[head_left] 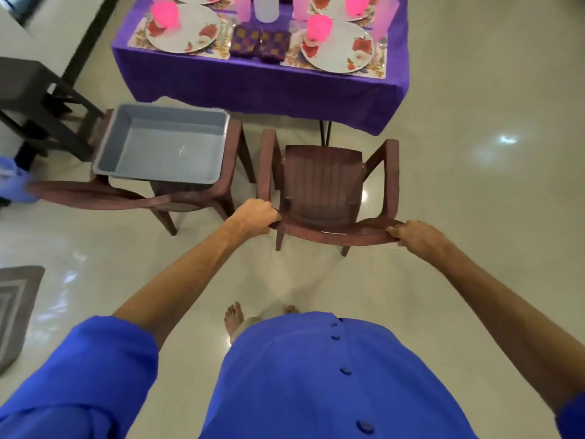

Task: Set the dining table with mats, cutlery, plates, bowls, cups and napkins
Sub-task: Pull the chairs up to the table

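A brown plastic armchair (323, 182) stands in front of me, facing the dining table (259, 80) with its purple cloth. My left hand (256, 215) grips the left end of the chair's backrest; my right hand (418, 236) grips the right end. On the table lie floral mats with floral plates (183, 36) (338, 53), pink bowls (164, 12) (319, 26), pink cups (384, 20) and folded purple patterned napkins (259, 42).
A second brown chair (177, 198) to the left carries a grey plastic tub (164, 144). A dark side table (38, 99) stands at far left, a grey rug (15, 312) lies at the lower left. Glossy tiled floor spreads out to the right.
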`<state>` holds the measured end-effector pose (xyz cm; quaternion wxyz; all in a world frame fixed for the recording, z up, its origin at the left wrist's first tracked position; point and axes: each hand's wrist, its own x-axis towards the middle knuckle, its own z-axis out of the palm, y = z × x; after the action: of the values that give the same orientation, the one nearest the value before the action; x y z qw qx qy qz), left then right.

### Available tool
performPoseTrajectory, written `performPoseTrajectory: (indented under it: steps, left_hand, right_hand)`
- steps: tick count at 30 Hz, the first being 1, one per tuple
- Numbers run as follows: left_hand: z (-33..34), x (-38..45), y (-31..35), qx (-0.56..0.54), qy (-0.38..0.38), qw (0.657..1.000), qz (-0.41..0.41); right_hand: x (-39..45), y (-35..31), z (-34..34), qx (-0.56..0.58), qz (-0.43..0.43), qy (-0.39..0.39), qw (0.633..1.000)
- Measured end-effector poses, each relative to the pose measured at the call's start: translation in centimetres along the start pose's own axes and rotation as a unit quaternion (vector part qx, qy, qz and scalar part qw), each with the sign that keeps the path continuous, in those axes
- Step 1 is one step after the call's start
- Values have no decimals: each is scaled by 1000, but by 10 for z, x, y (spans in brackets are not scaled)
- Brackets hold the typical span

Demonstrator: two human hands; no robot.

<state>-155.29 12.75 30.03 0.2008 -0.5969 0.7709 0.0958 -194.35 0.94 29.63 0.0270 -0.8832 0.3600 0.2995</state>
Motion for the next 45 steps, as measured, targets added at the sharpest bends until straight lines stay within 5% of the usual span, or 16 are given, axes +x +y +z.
performPoseTrajectory:
  steps: [14,23,28,33,45]
  left_hand:
    - [11,6,1,-20,15,1000,10]
    - [2,-13,-13,-126,-3,991,-33]
    - [6,-59,-69,-156,1,982,-107]
    - [16,-130,-139,-166,23,963,-209]
    - [120,-294,-323,-139,-7,929,-344]
  right_hand:
    - [-15,-35,16,103,139,65,983]
    - [-12,-33,19,100,131,85,983]
    - [-3,-32,-18,60,137,11,989]
    - [49,-67,-84,115,21,-105,988]
    - [152,-278,-208,270,-60,3,961]
